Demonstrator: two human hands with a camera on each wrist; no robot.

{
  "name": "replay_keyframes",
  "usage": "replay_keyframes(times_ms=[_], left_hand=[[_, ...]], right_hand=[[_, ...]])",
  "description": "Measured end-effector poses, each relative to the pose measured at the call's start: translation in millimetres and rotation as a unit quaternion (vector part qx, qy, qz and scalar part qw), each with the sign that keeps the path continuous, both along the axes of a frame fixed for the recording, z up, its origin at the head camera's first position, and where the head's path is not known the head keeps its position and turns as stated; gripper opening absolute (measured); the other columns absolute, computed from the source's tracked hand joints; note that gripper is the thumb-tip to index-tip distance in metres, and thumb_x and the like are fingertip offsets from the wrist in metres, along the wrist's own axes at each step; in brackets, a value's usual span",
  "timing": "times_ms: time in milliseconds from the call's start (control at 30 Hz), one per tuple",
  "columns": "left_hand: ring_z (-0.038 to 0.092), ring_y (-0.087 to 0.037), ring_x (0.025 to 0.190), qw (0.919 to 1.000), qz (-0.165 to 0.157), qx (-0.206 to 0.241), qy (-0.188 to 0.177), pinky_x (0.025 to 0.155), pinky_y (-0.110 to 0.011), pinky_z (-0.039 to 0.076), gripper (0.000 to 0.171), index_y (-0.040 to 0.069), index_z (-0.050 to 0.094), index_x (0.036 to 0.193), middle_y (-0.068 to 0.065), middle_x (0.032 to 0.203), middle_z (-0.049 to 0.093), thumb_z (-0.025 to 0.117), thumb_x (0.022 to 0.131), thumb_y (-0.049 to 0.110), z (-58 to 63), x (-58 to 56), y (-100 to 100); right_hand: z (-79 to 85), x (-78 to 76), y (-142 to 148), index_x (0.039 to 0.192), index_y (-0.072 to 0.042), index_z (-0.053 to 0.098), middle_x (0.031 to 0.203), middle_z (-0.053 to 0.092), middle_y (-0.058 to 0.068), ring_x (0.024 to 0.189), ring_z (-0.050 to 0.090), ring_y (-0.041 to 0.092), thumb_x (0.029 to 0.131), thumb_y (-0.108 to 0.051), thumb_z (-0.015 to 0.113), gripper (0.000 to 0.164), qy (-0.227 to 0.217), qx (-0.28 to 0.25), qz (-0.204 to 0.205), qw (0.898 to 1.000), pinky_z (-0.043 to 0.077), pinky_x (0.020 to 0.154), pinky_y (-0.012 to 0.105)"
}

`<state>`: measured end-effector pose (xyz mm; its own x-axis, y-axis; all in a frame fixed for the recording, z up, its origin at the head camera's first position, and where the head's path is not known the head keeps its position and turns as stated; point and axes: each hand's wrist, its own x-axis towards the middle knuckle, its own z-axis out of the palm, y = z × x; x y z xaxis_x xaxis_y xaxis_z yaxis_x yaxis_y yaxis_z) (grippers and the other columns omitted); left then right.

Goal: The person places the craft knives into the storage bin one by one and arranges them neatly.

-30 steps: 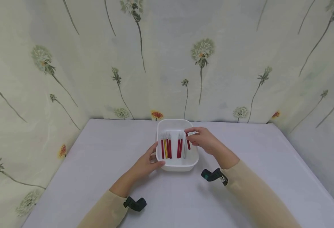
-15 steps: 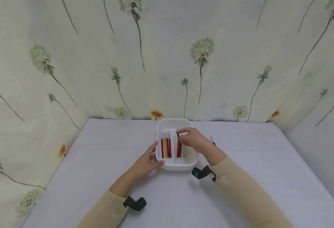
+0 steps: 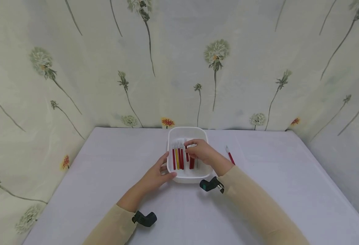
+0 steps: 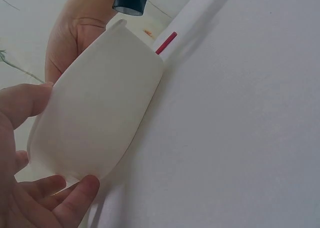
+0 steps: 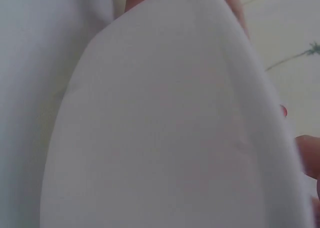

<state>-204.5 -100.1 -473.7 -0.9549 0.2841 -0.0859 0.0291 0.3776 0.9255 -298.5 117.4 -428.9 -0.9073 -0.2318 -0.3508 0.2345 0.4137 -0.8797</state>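
Observation:
A white plastic basin (image 3: 189,180) stands on the table with a row of slim pens inside, their ends clear or whitish. My left hand (image 3: 158,176) grips its near left side, thumb at the rim and fingers against the wall. My right hand (image 3: 202,152) reaches over the basin and pinches a red pen (image 3: 187,157) near its upper part. Left of it lie several pens (image 3: 177,159), red and one yellow. Red pens (image 3: 191,163) and a silver-grey one (image 3: 198,164) lie under the right hand, partly covered. The right wrist view shows mainly the basin's wall (image 5: 160,118).
Another red pen (image 3: 231,158) with a whitish end lies on the table right of the basin, beside the right forearm. A white cloth (image 3: 179,214) covers the table. Behind rises a flower-patterned curtain (image 3: 179,75).
The right hand has carried the red pen leftward across the basin, from the right side to the middle. The pen on the table has come out from behind the arm. The left hand stays put.

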Motion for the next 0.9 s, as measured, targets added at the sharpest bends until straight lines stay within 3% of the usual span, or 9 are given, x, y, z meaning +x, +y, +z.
replay_keyframes(times_ms=[400, 733, 900], left_hand=[[0.046, -0.036, 0.138, 1.0, 0.001, 0.002, 0.002, 0.103, -0.052, 0.047, 0.09, 0.021, 0.019, 0.161, -0.015, 0.16, 0.033, 0.075, 0.091, 0.032, -1.1, -0.4, 0], [0.046, -0.035, 0.138, 1.0, 0.004, 0.008, 0.001, 0.103, -0.05, 0.048, 0.09, 0.019, 0.019, 0.161, -0.013, 0.161, 0.032, 0.075, 0.091, 0.031, -0.3, -0.6, 0], [0.046, -0.036, 0.138, 1.0, 0.003, 0.007, 0.003, 0.103, -0.05, 0.048, 0.09, 0.018, 0.019, 0.161, -0.014, 0.161, 0.032, 0.075, 0.092, 0.031, -0.2, -0.6, 0]], right_hand=[[-15.4, -9.1, -6, 0.131, -0.008, 0.063, 0.109, 0.063, 0.012, 0.072, 0.055, 0.015, 0.095, -0.009, 0.066, 0.036, -0.011, 0.007, -0.022, 1.0, 0.052, 0.069, 0.024], [-17.2, -11.6, -8, 0.129, -0.009, 0.064, 0.081, 0.058, 0.006, 0.063, 0.052, 0.016, 0.094, -0.011, 0.068, 0.035, -0.011, 0.031, -0.022, 0.999, 0.048, 0.062, 0.025], [-16.5, -11.4, -8, 0.129, -0.011, 0.064, 0.085, 0.06, 0.007, 0.066, 0.054, 0.017, 0.094, -0.014, 0.069, 0.036, -0.014, 0.05, -0.021, 0.998, 0.05, 0.066, 0.026]])
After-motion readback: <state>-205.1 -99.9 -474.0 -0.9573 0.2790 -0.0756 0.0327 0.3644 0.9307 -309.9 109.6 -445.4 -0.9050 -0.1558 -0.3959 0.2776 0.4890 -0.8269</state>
